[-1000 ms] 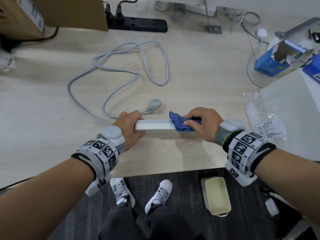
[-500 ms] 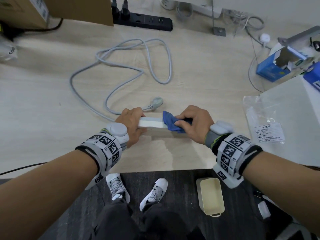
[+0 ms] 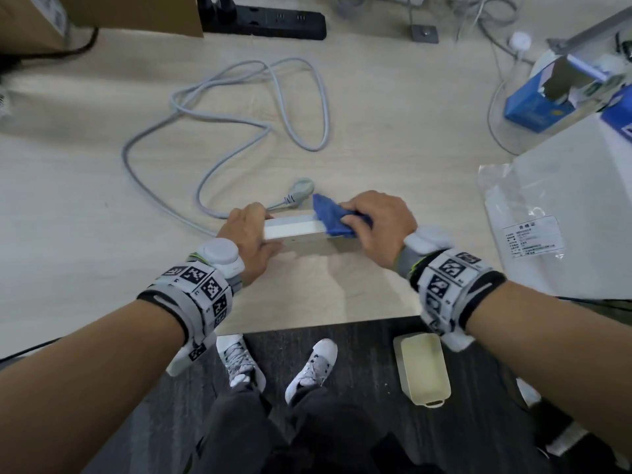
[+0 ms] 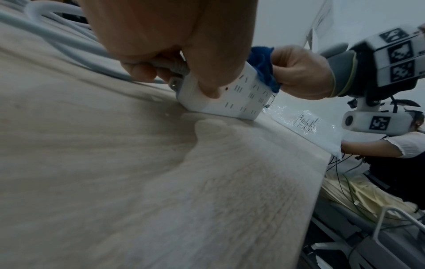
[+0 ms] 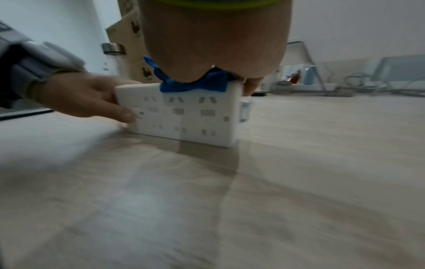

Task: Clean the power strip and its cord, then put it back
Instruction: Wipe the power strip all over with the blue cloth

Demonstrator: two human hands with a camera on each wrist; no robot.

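Near the counter's front edge: a white power strip (image 3: 295,230) stands on one long edge on the pale wood counter (image 3: 393,138), socket face toward the person.
Left hand (image 3: 248,239): grips the strip's left end, thumb on the socket face, fingers curled behind where the cord comes out.
Right hand (image 3: 378,225): closed on a blue cloth (image 3: 330,217), pressing it down on the strip's upper edge toward the right end.
Cord (image 3: 219,131): grey, lying in loose loops on the counter, far and left of the strip.
Plug (image 3: 301,189): grey, flat on the counter just beyond the strip.
Far edge: a black power strip (image 3: 270,20) beside a cardboard box (image 3: 136,10).
Right side: a clear labelled bag (image 3: 523,227) and a blue carton (image 3: 537,104).
Floor: a cream tub (image 3: 422,367) beside the person's white shoes (image 3: 313,369).
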